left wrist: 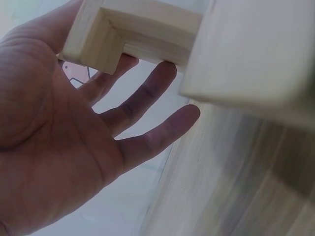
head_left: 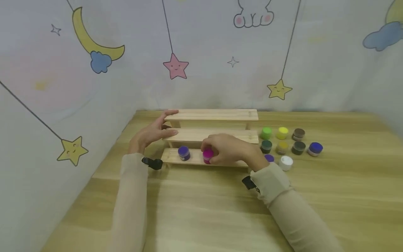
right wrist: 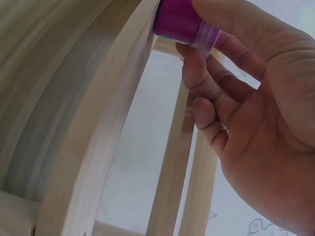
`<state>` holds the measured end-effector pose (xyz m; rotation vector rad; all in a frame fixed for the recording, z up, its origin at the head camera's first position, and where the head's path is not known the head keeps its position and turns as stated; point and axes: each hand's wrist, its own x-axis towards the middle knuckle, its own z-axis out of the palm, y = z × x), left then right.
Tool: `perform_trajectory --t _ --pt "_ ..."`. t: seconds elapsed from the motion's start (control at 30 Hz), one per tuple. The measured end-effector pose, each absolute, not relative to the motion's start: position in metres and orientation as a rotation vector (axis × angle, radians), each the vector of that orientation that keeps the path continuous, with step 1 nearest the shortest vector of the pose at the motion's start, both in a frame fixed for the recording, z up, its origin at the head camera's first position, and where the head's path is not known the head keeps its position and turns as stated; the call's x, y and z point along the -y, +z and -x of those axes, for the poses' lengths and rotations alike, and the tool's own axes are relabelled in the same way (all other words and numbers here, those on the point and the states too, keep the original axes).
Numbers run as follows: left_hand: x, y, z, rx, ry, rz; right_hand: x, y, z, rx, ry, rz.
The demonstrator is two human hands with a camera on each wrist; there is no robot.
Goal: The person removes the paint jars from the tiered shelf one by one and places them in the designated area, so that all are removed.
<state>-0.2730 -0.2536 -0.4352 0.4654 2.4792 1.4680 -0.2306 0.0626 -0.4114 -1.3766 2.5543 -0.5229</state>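
Note:
A three-tier wooden display rack (head_left: 211, 114) stands on the table. My left hand (head_left: 151, 133) holds its left end, fingers by the top tier and thumb on the middle one; in the left wrist view, the fingers (left wrist: 147, 93) reach past the wooden frame. On the bottom tier, my right hand (head_left: 231, 148) pinches a small magenta paint jar (head_left: 207, 156) between thumb and fingers. The right wrist view shows this jar (right wrist: 179, 22) at the tier's surface, its upper part in the grip. A purple-blue paint jar (head_left: 184, 153) sits upright farther left on that tier.
Right of the rack several paint jars stand on the wooden table (head_left: 201, 210), among them a light green jar (head_left: 266, 132), a yellow jar (head_left: 282, 133), a blue jar (head_left: 315, 149) and a white jar (head_left: 285, 163). My right forearm partly hides a purple jar (head_left: 269, 158). A patterned curtain (head_left: 207, 91) hangs behind.

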Motion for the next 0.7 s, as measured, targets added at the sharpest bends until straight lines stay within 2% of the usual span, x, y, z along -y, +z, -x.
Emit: perform_trajectory --t 0.23,0.7 --pt "0.263 -0.442 0.267 -2.452 1.467 -0.505 -0.079 -0.405 0.225 -2.547 -0.573 1.337" --pt "0.253 -0.435 0.277 -2.459 1.427 -0.550 -0.182 -0.391 0.207 -2.670 -0.743 1.057"
